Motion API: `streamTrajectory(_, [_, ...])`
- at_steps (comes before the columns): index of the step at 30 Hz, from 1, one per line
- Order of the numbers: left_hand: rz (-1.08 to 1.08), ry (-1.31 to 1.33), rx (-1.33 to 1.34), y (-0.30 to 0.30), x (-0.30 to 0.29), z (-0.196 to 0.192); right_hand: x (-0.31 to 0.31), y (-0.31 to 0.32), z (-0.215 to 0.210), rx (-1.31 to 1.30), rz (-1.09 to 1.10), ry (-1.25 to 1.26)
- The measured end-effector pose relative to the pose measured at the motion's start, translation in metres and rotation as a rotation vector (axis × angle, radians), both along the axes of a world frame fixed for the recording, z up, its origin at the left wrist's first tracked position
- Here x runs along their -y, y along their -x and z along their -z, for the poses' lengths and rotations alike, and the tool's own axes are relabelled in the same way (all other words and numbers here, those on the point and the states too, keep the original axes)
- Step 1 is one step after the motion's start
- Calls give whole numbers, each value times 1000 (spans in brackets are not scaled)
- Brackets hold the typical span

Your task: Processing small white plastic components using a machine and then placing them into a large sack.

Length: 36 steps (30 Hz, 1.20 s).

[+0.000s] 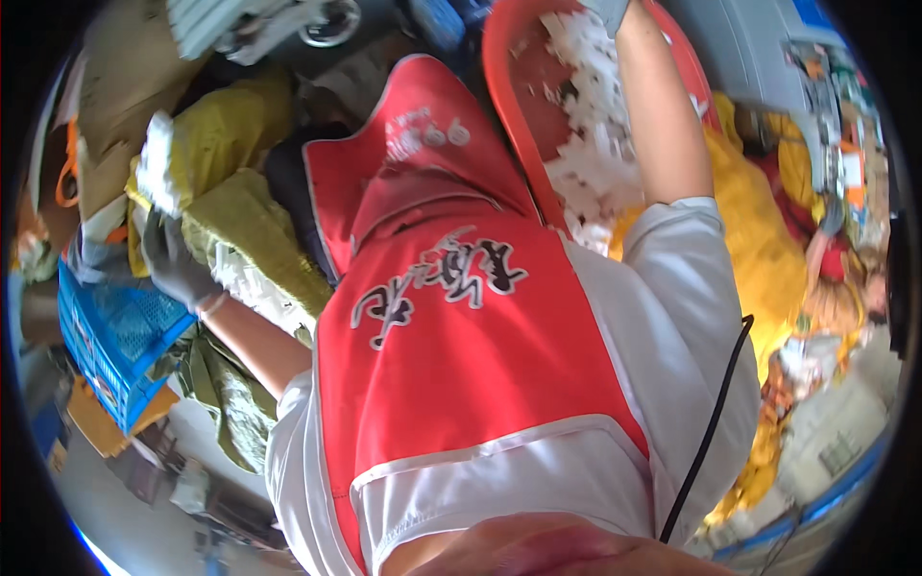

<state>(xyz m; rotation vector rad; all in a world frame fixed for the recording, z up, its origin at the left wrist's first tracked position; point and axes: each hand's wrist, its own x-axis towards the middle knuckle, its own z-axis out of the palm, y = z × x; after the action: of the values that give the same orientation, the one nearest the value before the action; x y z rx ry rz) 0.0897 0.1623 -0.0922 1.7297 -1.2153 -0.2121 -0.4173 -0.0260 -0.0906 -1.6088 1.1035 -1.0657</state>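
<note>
My left hand (176, 259), in a grey glove, is at the left with its fingers closed at the lower end of a blurred white piece (157, 165). That piece is beside the mouth of a yellow woven sack (230, 125). At the top, my right hand (606, 10), also gloved in grey, reaches over a red tub (497, 72). The picture's upper edge cuts this hand off and its fingers are hidden. Inside the tub lie many small white pieces (591, 106), heaped along its right side.
A blue plastic basket (125, 336) stands tilted below my left hand. Brown cardboard (130, 106) rises at the far left. Large orange-yellow sacks (759, 250) fill the space right of my right arm. Beyond them is another person's gloved hand (832, 219). A black cable (711, 427) crosses my right sleeve.
</note>
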Motion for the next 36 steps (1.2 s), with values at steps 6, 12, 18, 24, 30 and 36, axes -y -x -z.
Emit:
streamTrajectory(6, [-177, -122, -45, -56, -81, 53, -125, 105, 120, -1334, -333, -371])
streamTrajectory(12, [-329, -311, -83, -99, -157, 95, -201, 56, 158, -1659, -688, -340])
streamTrajectory(18, [-287, -436, 356, -66, -118, 77, -187, 101, 241, -1565, -536, -483])
streamTrajectory(24, [-209, -371, 371, -58, -114, 78, -147, 130, 222, -1269, 57, -402])
streamTrajectory(30, [-195, -338, 181, -64, -111, 96, -159, 109, 209, -1408, -14, -281])
streamTrajectory(36, [-86, -361, 266, -38, -83, 87, -167, 58, 233, -1602, 0, -341])
